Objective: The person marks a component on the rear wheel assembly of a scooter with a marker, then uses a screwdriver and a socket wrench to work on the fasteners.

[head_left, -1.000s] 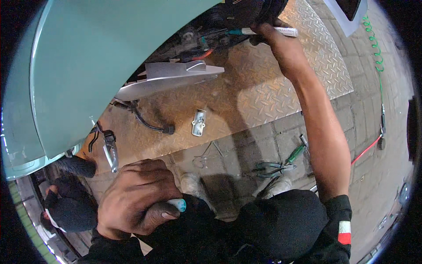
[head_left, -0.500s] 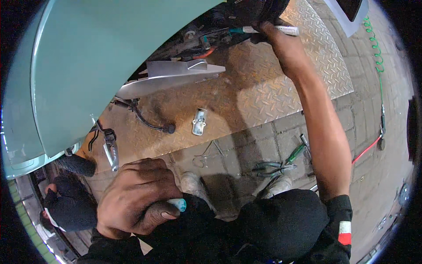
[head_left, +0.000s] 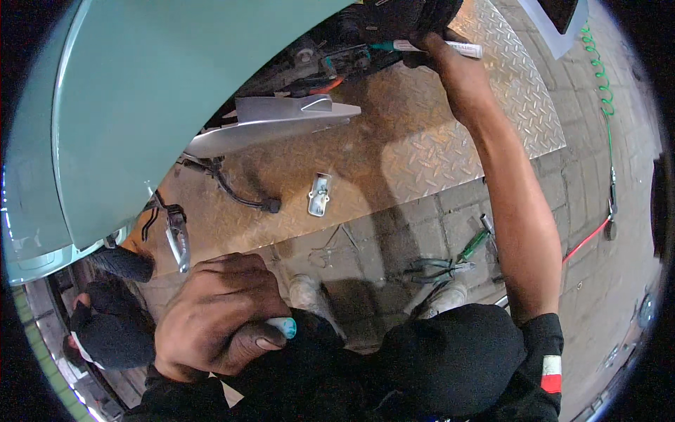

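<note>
My right hand (head_left: 446, 60) grips a white marker pen (head_left: 464, 49). Its teal tip reaches into the dark underside (head_left: 358, 24) of a pale green scooter body (head_left: 133, 84), near a bracket and an orange-red cable (head_left: 327, 86). My left hand (head_left: 218, 309) is low in front of me, closed around a small teal and white cap (head_left: 287, 326). A silver trim piece (head_left: 274, 119) sticks out below the body. A small metal cover (head_left: 319, 193) lies on the checker plate (head_left: 415, 162), and a silver lever (head_left: 176, 232) hangs at left.
Pliers (head_left: 432, 271), a green-handled tool (head_left: 472, 243) and thin wire (head_left: 330, 250) lie on the paving (head_left: 373, 295) by my feet. Another person in dark clothing (head_left: 109, 323) is low at the left. A green coiled hose (head_left: 601, 77) with a red line (head_left: 583, 243) is at right.
The marker in my right hand has shifted slightly right and up since a second ago. My left hand stays nearly in place.
</note>
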Tool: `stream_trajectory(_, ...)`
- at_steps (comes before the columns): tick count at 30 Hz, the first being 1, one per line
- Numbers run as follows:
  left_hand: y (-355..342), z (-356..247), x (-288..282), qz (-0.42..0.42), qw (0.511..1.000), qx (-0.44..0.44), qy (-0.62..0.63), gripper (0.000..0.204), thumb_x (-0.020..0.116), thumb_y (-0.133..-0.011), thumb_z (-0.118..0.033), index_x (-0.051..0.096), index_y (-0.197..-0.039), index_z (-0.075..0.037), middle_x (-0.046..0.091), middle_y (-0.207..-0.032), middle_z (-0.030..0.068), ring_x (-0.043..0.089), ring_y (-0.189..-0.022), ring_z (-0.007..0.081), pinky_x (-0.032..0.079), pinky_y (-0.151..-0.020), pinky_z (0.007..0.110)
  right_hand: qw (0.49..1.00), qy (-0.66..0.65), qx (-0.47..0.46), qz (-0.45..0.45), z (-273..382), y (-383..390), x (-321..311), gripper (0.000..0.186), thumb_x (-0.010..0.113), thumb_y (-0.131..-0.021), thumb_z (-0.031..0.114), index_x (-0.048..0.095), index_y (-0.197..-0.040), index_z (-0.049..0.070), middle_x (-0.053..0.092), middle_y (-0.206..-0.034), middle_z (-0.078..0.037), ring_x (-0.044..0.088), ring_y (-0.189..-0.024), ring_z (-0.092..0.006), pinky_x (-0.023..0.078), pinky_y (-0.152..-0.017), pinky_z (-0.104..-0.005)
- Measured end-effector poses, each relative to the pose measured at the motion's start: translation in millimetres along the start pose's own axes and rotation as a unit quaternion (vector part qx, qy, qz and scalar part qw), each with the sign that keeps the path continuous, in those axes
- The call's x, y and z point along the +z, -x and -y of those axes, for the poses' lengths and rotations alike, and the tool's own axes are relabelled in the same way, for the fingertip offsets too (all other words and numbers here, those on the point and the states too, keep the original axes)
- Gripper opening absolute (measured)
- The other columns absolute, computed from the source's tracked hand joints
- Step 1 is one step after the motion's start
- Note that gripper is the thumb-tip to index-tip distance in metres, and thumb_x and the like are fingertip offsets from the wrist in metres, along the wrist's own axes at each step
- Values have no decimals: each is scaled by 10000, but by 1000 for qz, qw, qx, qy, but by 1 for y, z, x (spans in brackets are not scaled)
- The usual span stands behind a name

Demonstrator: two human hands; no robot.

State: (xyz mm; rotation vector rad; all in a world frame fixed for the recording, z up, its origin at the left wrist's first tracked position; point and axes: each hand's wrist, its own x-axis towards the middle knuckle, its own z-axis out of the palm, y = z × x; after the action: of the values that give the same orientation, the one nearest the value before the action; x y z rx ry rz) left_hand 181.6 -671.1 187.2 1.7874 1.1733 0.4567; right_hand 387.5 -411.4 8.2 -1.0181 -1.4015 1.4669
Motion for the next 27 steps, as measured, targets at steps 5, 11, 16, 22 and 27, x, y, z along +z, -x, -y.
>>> stream_trajectory(5,-1,1,4,-22,1000,7,1,292,633,-833,-309,594,-851,-20,562,-706,131,564,-649,357,433,-596,431,1000,-19,-11,8,-5,-2,-1,267,576,-893,214,619,-1065,14,662,-968,-64,621,-809,-172,471,-797,-298)
stream_trajectory(11,-1,0,8,-45,999,-1,2,305,615,-849,-327,601,-867,-23,579,-732,141,574,-673,364,443,-617,437,999,8,-34,18,4,8,-4,229,601,-874,179,631,-1019,6,664,-882,-56,610,-777,-136,469,-755,-274)
stream_trajectory(16,-1,-4,4,-40,999,-15,8,308,620,-842,-329,605,-874,-22,589,-754,145,578,-700,377,449,-633,439,996,46,-69,29,13,24,1,277,669,-807,180,650,-1024,8,690,-918,-56,620,-805,-136,494,-735,-277)
stream_trajectory(22,3,-8,-1,1,999,-38,-9,314,624,-841,-333,608,-864,-20,584,-753,143,579,-716,369,449,-649,436,981,144,-129,30,19,27,16,307,693,-777,178,657,-1035,16,700,-938,-99,655,-859,-185,506,-797,-312)
stream_trajectory(27,2,0,5,-27,999,-16,2,311,620,-844,-332,605,-850,-22,570,-722,135,567,-676,362,436,-625,430,975,155,-157,31,15,27,13,215,667,-822,146,640,-975,-2,664,-812,-45,601,-714,-107,484,-658,-269)
